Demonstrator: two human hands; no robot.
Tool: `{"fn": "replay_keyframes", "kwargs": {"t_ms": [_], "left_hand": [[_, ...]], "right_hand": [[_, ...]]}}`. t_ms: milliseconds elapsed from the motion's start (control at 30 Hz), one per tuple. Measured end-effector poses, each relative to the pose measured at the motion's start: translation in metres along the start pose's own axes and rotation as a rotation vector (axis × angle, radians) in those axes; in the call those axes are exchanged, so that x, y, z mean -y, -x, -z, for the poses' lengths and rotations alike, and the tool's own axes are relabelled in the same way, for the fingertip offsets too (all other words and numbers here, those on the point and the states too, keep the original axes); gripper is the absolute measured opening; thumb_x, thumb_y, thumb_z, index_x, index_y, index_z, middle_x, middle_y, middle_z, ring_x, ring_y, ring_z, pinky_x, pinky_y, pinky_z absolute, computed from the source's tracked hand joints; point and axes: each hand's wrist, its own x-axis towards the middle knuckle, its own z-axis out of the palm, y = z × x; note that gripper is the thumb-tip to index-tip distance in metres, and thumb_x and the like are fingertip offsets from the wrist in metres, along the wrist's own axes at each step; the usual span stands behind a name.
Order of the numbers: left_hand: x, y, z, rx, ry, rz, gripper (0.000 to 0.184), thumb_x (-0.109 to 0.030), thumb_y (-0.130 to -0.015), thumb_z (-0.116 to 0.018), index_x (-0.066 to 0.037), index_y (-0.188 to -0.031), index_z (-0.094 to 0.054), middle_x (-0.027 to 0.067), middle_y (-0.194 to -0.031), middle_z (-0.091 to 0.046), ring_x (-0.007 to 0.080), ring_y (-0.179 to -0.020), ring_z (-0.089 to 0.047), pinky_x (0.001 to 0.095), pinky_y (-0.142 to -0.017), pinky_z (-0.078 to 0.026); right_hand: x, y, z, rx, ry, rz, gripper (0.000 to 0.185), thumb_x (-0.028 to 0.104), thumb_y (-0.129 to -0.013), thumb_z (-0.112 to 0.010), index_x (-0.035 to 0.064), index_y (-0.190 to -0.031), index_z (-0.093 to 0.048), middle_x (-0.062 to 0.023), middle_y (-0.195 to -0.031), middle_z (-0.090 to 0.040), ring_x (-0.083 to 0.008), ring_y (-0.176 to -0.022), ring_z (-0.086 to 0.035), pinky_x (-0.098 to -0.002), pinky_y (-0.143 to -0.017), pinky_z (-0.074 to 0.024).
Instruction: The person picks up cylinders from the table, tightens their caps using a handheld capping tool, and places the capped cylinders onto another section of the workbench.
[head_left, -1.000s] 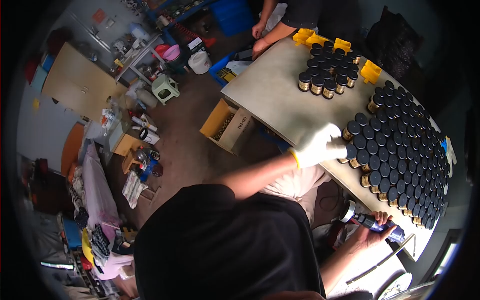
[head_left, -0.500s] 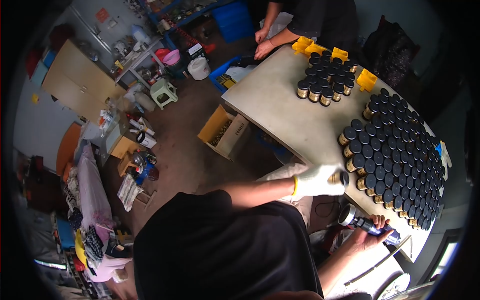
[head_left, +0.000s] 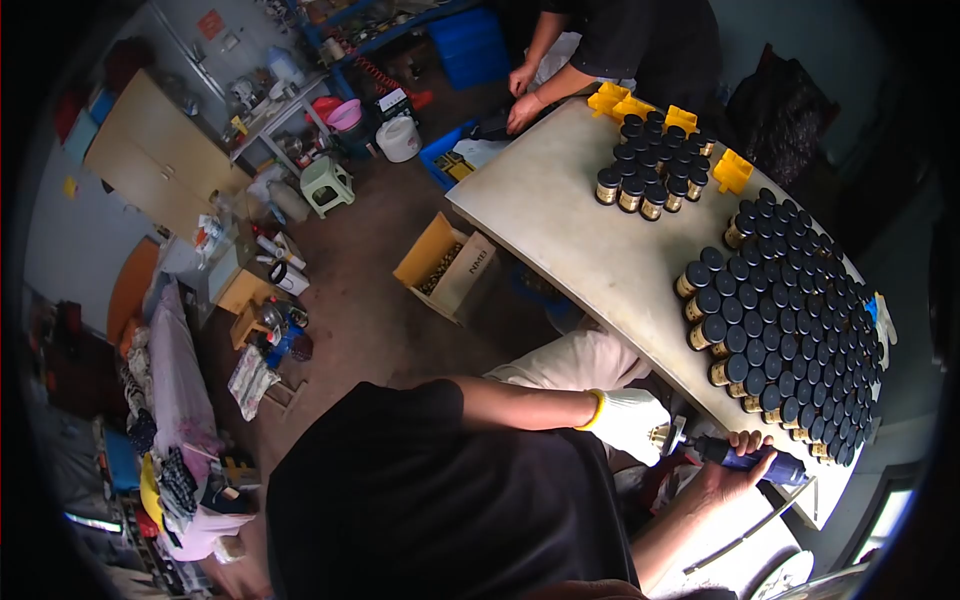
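Nearest the body, the gloved left hand is wrapped around a single jar, with gold showing past the fingers. The bare right hand grasps a powered tool, fingers curled over its body and thumb beneath. The jar points at the tool's round head and seems to meet it; glove and glare make it hard to tell whether it is fully seated. All this takes place off the tabletop's near edge, over the lap.

Done well, this step would want jar and head on one straight line, since a tilted meeting could slip or mark the jar. A firm glove grip low on the jar should resist any twist, with the fingertips well clear of the head. The right wrist is best kept steady behind the tool.

Just beyond, a dense group of black-topped jars stands upright along the tabletop; its front row is close to the edge, so elbow and tool deserve care there. Farther off stands a smaller group, near yellow trays. Another person's hands are at the far end.
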Motion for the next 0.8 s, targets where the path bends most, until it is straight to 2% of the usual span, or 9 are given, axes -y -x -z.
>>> {"fn": "replay_keyframes", "kwargs": {"t_ms": [133, 233, 367, 400, 433, 500, 567, 667, 800], "left_hand": [[0.008, -0.003, 0.004, -0.057, 0.051, 0.008, 0.03, -0.034, -0.078, -0.076, -0.004, -0.085, -0.072, 0.01, -0.065, -0.066, 0.0177, -0.051, -0.063, 0.0356, -0.049, -0.047], [0.01, -0.006, 0.01, 0.043, 0.138, 0.119, 0.032, -0.032, -0.08, -0.076, -0.002, -0.086, -0.066, 0.0137, -0.074, -0.067, 0.0256, -0.065, -0.064, 0.0387, -0.061, -0.049], [0.006, -0.013, 0.005, 0.175, -0.015, 0.17, 0.031, -0.031, -0.079, -0.075, -0.001, -0.082, -0.067, 0.0132, -0.068, -0.066, 0.025, -0.058, -0.062, 0.0391, -0.057, -0.048], [-0.01, -0.008, 0.014, 0.197, 0.166, 0.255, 0.033, -0.034, -0.078, -0.075, -0.001, -0.08, -0.068, 0.0133, -0.066, -0.067, 0.0255, -0.055, -0.062, 0.0393, -0.056, -0.048], [0.009, -0.014, 0.003, 0.153, 0.014, 0.192, 0.035, -0.035, -0.077, -0.074, -0.001, -0.08, -0.069, 0.0129, -0.067, -0.067, 0.0246, -0.057, -0.063, 0.0385, -0.057, -0.049], [0.011, -0.013, 0.001, 0.138, -0.086, 0.143, 0.037, -0.037, -0.077, -0.075, -0.001, -0.081, -0.07, 0.0125, -0.066, -0.067, 0.0246, -0.058, -0.064, 0.0379, -0.058, -0.05], [-0.012, -0.007, 0.013, 0.366, 0.021, 0.172, 0.029, -0.031, -0.081, -0.076, -0.002, -0.083, -0.07, 0.0088, -0.067, -0.066, 0.0178, -0.053, -0.062, 0.0341, -0.05, -0.049], [-0.008, -0.002, 0.002, 0.311, 0.354, 0.236, 0.026, -0.027, -0.083, -0.076, -0.002, -0.085, -0.069, 0.004, -0.065, -0.064, 0.0128, -0.05, -0.059, 0.0294, -0.047, -0.047], [-0.018, 0.003, 0.025, 0.281, 0.443, 0.246, 0.022, -0.026, -0.083, -0.076, -0.005, -0.082, -0.071, 0.0018, -0.06, -0.061, 0.0104, -0.049, -0.056, 0.0276, -0.045, -0.044]], "right_hand": [[0.003, -0.004, 0.011, -0.003, -0.16, -0.041, 0.029, 0.026, -0.1, -0.063, -0.0025, -0.103, -0.058, -0.0026, -0.075, -0.04, -0.0133, -0.065, -0.038, -0.0286, -0.065, -0.0393], [0.006, -0.004, 0.011, -0.003, -0.246, -0.033, 0.029, 0.025, -0.099, -0.064, -0.0028, -0.102, -0.057, -0.0017, -0.074, -0.038, -0.0129, -0.064, -0.037, -0.0281, -0.064, -0.0383], [0.001, -0.003, 0.008, -0.067, -0.258, 0.007, 0.026, 0.024, -0.1, -0.061, -0.0001, -0.107, -0.054, -0.0012, -0.077, -0.036, -0.011, -0.063, -0.037, -0.0265, -0.062, -0.0371], [0.002, -0.003, 0.008, -0.018, -0.197, -0.033, 0.026, 0.025, -0.101, -0.06, 0.0002, -0.107, -0.053, -0.0011, -0.077, -0.036, -0.0111, -0.062, -0.037, -0.0267, -0.062, -0.0373], [0.007, -0.003, 0.007, 0.034, -0.234, -0.119, 0.025, 0.025, -0.101, -0.06, 0.0013, -0.106, -0.053, -0.0013, -0.077, -0.037, -0.0112, -0.062, -0.038, -0.0272, -0.063, -0.0378], [0.002, -0.003, 0.009, 0.044, -0.214, -0.05, 0.023, 0.025, -0.102, -0.059, 0.0033, -0.105, -0.052, -0.0016, -0.078, -0.039, -0.0114, -0.063, -0.039, -0.0278, -0.064, -0.0387], [-0.004, -0.005, 0.016, -0.027, -0.018, 0.081, 0.022, 0.026, -0.102, -0.058, 0.005, -0.105, -0.052, -0.0018, -0.079, -0.04, -0.0116, -0.065, -0.039, -0.0283, -0.065, -0.0398], [-0.001, -0.003, 0.009, -0.014, 0.04, 0.022, 0.023, 0.028, -0.103, -0.058, 0.0056, -0.104, -0.052, -0.0022, -0.081, -0.042, -0.0117, -0.066, -0.039, -0.0285, -0.065, -0.0407], [0.005, -0.003, 0.016, -0.05, -0.086, -0.053, 0.029, 0.03, -0.102, -0.059, 0.0029, -0.11, -0.055, -0.002, -0.081, -0.043, -0.0113, -0.063, -0.04, -0.0278, -0.063, -0.0407]]}}
